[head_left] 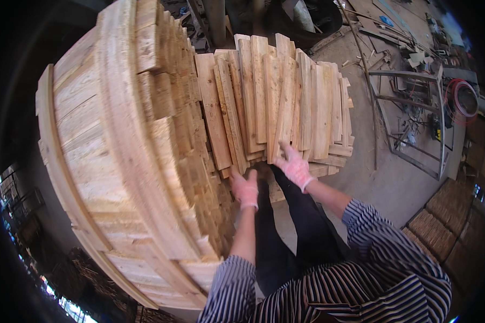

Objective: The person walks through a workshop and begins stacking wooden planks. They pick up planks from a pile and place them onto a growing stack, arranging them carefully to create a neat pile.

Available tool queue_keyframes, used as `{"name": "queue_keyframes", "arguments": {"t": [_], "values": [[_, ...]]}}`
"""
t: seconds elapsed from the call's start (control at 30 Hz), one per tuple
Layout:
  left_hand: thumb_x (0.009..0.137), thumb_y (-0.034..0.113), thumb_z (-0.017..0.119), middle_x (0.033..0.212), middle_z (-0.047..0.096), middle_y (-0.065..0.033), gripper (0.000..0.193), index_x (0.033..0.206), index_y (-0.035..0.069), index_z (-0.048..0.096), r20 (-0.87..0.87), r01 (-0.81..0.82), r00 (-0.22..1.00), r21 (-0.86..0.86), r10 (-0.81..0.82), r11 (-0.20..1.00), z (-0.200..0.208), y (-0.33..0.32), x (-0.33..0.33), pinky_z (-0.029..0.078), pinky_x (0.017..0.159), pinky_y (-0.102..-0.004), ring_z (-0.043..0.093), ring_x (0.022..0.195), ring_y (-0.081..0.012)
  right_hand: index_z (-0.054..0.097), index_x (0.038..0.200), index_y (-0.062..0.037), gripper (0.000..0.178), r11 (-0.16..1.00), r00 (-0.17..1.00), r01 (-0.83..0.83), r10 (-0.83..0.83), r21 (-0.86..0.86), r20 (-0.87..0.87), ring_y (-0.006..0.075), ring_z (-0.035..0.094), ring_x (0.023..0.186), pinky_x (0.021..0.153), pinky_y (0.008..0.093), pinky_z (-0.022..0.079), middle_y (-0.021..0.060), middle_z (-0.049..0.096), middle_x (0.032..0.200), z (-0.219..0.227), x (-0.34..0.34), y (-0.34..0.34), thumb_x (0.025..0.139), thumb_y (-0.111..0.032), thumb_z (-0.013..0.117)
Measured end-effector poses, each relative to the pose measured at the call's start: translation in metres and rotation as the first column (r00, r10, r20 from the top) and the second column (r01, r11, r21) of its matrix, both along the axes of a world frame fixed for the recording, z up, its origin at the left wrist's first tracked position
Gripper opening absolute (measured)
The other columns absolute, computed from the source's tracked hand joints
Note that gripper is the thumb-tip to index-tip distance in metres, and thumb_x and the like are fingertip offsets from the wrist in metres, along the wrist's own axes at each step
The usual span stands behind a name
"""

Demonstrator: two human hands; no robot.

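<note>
A pile of rough-sawn wooden planks [261,91] lies in front of me, with their near ends toward my legs. My right hand [295,168], in a pinkish-white glove, touches the near end of a narrow plank [286,102] on top. Its fingers are spread, and no closed grip shows. My left hand [245,189], gloved alike, is at the near ends of the left-hand planks, close to a wide plank [214,118]. Its thumb stands apart from the fingers. The fingertips are partly hidden and slightly blurred, so contact there is unclear.
A tall stack of boards [140,161] rises close on my left, with upright battens on its side. To the right stands a metal frame [409,116], with a coiled pink hose [462,99] beside it. Scrap wood litters the far floor; brown bundles [439,223] lie at right.
</note>
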State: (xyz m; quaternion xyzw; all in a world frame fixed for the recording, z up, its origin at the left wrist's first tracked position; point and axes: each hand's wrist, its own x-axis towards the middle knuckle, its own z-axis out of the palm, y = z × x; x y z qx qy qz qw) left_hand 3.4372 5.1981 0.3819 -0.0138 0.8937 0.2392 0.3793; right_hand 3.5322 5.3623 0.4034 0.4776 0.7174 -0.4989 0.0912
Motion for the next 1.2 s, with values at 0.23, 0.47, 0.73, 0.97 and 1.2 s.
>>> {"name": "queue_keyframes", "arguments": {"t": [0.23, 0.47, 0.73, 0.97, 1.2], "values": [[0.08, 0.041, 0.075, 0.13, 0.058, -0.024, 0.076, 0.139, 0.005, 0.044, -0.14, 0.184, 0.959, -0.35, -0.246, 0.918, -0.132, 0.026, -0.044, 0.051, 0.099, -0.0504, 0.061, 0.116, -0.0417, 0.041, 0.153, 0.0012, 0.072, 0.957, 1.0, -0.03, 0.029, -0.289, -0.007, 0.031, 0.059, 0.129, 0.107, 0.0398, 0.048, 0.0244, 0.058, 0.141, -0.075, -0.017, -0.003, 0.093, -0.023, 0.074], [0.079, 0.049, 0.075, 0.118, 0.064, -0.025, 0.064, 0.119, 0.005, 0.053, 0.024, 0.153, 0.988, -0.204, -0.152, 0.967, -0.046, 0.068, -0.052, 0.053, 0.092, -0.05, 0.065, 0.108, -0.0452, 0.017, 0.161, 0.0023, 0.122, 0.913, 0.996, -0.076, 0.09, -0.401, 0.015, 0.0379, 0.049, 0.14, 0.114, 0.0407, 0.04, 0.033, 0.05, 0.148, -0.121, -0.105, 0.042, 0.08, -0.065, 0.077], [0.094, 0.061, 0.062, 0.136, 0.057, -0.032, 0.079, 0.132, -0.008, 0.052, -0.231, -0.247, 0.934, 0.131, 0.272, 0.96, -0.046, 0.02, -0.037, 0.046, 0.106, -0.0473, 0.058, 0.125, -0.0432, 0.006, 0.162, 0.0041, 0.131, 0.578, 0.959, 0.148, -0.281, -0.803, -0.026, 0.0273, 0.058, 0.125, 0.106, 0.036, 0.047, 0.0225, 0.055, 0.141, -0.07, -0.081, 0.055, 0.072, -0.035, 0.092], [0.1, 0.068, 0.038, 0.145, 0.05, -0.0346, 0.087, 0.149, -0.004, 0.042, -0.296, -0.296, 0.922, -0.13, 0.248, 0.946, -0.223, -0.046, -0.081, 0.04, 0.112, -0.0471, 0.048, 0.135, -0.0484, 0.006, 0.165, -0.0048, 0.13, 0.736, 0.971, 0.012, -0.17, -0.677, -0.167, 0.0292, 0.057, 0.126, 0.11, 0.0361, 0.044, 0.0205, 0.056, 0.142, -0.083, -0.114, 0.039, 0.072, -0.033, 0.092], [0.105, 0.058, 0.034, 0.145, 0.05, -0.0317, 0.073, 0.145, -0.002, 0.048, -0.14, -0.29, 0.951, -0.085, 0.276, 0.953, -0.172, 0.03, -0.095, 0.038, 0.113, -0.0491, 0.046, 0.134, -0.0476, -0.005, 0.164, -0.0048, 0.141, 0.9, 0.984, 0.083, -0.141, -0.428, -0.107, 0.0348, 0.048, 0.139, 0.114, 0.0363, 0.039, 0.0262, 0.047, 0.151, -0.189, -0.211, 0.028, 0.069, -0.043, 0.093]]}}
